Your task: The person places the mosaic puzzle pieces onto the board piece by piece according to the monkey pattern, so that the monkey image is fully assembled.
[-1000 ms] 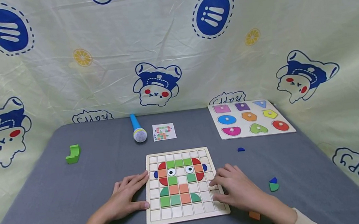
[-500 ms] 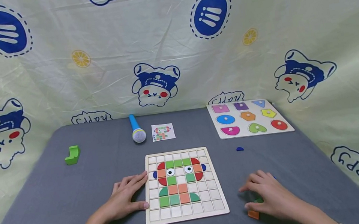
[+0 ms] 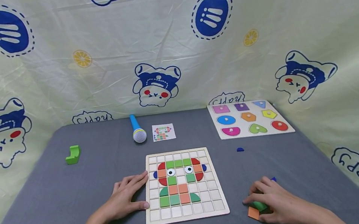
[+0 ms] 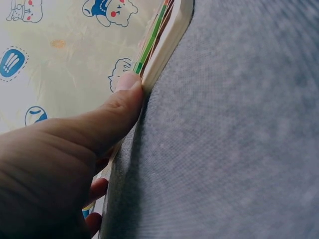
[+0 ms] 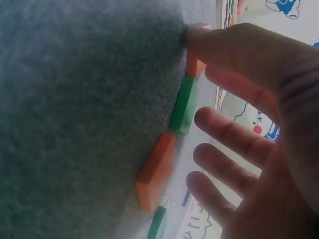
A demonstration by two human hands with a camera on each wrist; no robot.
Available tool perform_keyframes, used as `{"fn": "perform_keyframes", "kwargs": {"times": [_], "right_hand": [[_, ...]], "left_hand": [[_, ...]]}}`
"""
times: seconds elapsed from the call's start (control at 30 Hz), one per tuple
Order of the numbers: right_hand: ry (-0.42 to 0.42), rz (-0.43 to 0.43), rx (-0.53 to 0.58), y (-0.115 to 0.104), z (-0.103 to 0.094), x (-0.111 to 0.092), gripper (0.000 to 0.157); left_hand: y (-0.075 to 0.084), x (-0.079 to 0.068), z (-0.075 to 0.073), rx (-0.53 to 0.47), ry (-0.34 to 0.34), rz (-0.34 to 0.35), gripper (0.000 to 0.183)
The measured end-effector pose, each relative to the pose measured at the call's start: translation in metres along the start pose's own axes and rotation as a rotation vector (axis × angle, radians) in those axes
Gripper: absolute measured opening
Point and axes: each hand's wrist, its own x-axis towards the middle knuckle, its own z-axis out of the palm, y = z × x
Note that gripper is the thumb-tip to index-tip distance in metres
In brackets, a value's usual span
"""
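Observation:
A wooden grid board (image 3: 209, 208) carries red, green, orange and blue tiles and two eye tiles. My left hand (image 3: 125, 196) rests at its left side, fingers extended and thumb touching the edge. In the left wrist view, the thumb (image 4: 117, 107) lies against the board's rim (image 4: 167, 45). My right hand (image 3: 276, 201) is at the loose tiles right of the board, fingers loosely bent. An orange square tile (image 3: 253, 213) and a green tile (image 3: 259, 205) lie by its fingertips. In the right wrist view, the thumb overlaps an orange tile (image 5: 197, 64); green (image 5: 184, 107) and orange (image 5: 157, 172) tiles lie beside the fingers.
A picture card (image 3: 163, 132) and a blue toy microphone (image 3: 137, 129) lie behind the board. A shape puzzle (image 3: 251, 117) stands back right, a green block (image 3: 73, 154) back left. Blue tiles lie at right, one a half-round (image 3: 240, 149).
My right hand has left the board's right edge and moved right and down to the loose tiles. Its fingers have shifted slightly around them. The left hand stays in place.

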Motion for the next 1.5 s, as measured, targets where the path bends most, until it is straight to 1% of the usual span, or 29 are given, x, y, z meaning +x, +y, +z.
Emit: {"fn": "perform_keyframes", "kwargs": {"times": [0.27,0.6,0.8,1.0,1.2,1.3,1.5], "right_hand": [[0.007,-0.027,0.008,0.003,0.002,0.002,0.033],[0.05,-0.047,0.006,0.005,0.006,0.008,0.021],[0.065,-0.05,0.008,0.005,0.007,0.01,0.019],[0.107,-0.073,0.003,0.004,0.009,0.012,0.017],[0.091,-0.021,0.007,-0.006,0.008,0.019,0.02],[0.104,-0.019,0.005,-0.015,0.008,0.026,0.022],[0.173,-0.102,0.003,-0.039,0.011,0.049,0.022]], "left_hand": [[0.0,-0.001,-0.001,0.002,0.004,0.004,0.081],[0.001,-0.001,0.0,0.0,0.003,0.004,0.081],[0.001,-0.001,-0.001,-0.001,-0.006,0.001,0.081],[0.001,0.0,-0.001,0.002,-0.005,-0.002,0.081],[0.001,0.0,-0.001,-0.003,-0.01,-0.002,0.082],[0.001,0.0,-0.001,-0.005,-0.008,-0.003,0.082],[0.001,-0.001,-0.001,-0.006,-0.007,-0.002,0.081]]}}
